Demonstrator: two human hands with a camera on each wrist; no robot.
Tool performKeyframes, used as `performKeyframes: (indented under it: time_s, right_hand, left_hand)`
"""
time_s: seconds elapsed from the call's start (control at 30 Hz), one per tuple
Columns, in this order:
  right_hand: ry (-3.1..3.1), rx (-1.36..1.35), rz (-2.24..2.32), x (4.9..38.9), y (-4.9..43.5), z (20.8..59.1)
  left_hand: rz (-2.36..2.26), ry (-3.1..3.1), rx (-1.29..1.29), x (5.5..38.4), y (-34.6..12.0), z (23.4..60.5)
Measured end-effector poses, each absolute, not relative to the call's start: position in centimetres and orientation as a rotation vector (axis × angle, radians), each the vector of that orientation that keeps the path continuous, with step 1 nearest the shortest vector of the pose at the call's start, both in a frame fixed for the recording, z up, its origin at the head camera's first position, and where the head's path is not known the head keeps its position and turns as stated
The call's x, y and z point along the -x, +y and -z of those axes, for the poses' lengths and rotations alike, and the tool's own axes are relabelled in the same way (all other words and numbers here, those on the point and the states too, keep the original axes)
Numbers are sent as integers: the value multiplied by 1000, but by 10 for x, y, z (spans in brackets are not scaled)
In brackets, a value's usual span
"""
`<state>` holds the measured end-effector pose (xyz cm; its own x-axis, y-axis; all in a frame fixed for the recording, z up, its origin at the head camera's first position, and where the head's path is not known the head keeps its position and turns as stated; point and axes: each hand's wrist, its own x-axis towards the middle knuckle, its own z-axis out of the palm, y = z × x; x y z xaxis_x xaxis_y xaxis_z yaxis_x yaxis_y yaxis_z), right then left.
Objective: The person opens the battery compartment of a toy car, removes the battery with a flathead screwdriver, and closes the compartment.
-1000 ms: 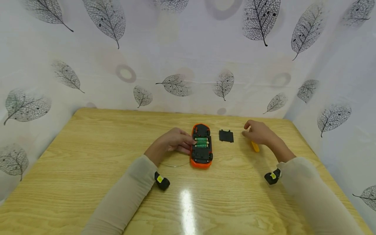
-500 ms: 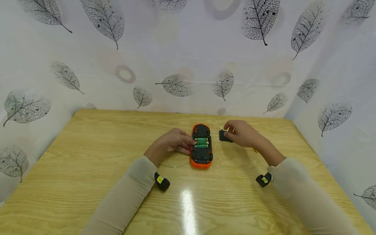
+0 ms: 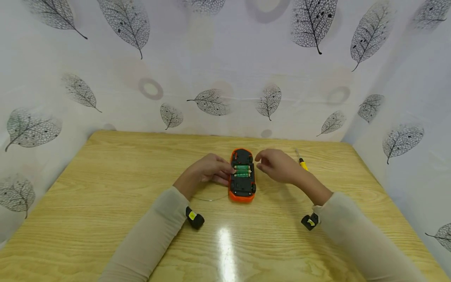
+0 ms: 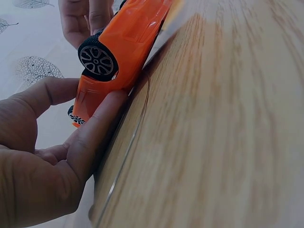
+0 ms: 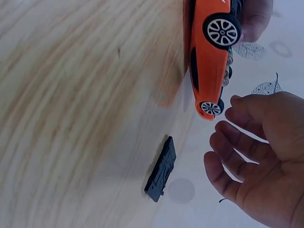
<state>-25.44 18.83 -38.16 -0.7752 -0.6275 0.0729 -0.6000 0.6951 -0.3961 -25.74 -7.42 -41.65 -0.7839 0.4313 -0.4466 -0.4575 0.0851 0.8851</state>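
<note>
An orange toy car (image 3: pixel 241 197) lies upside down on the table, its black underside facing up. Its battery compartment is uncovered, and green batteries (image 3: pixel 242 171) sit in it side by side. My left hand (image 3: pixel 208 168) grips the car's left side between thumb and fingers. To the right of the car, my right hand (image 3: pixel 278 166) hovers with loosely bent fingers and holds nothing. In the right wrist view, the black battery cover (image 5: pixel 161 170) lies flat on the table below that hand; the head view has it hidden behind the hand.
A screwdriver (image 3: pixel 303 163) with a yellow handle rests on the table right of my right hand, partly covered by it. From the car a thin wire (image 4: pixel 124 161) runs left across the tabletop (image 3: pixel 141 172). A leaf-patterned cloth (image 3: pixel 225 70) stands behind the table.
My right hand has moved left from beside the screwdriver, over the battery cover, toward the car. The screwdriver shows more now. My left hand and the car have stayed in place.
</note>
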Motion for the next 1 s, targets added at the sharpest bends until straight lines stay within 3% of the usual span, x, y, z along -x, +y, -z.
performKeyframes:
  time_s: [1.0]
  right_hand:
    - [2768,1178,497,247,167,382]
  left_hand:
    - [-1765,1722,27,259,-75,417]
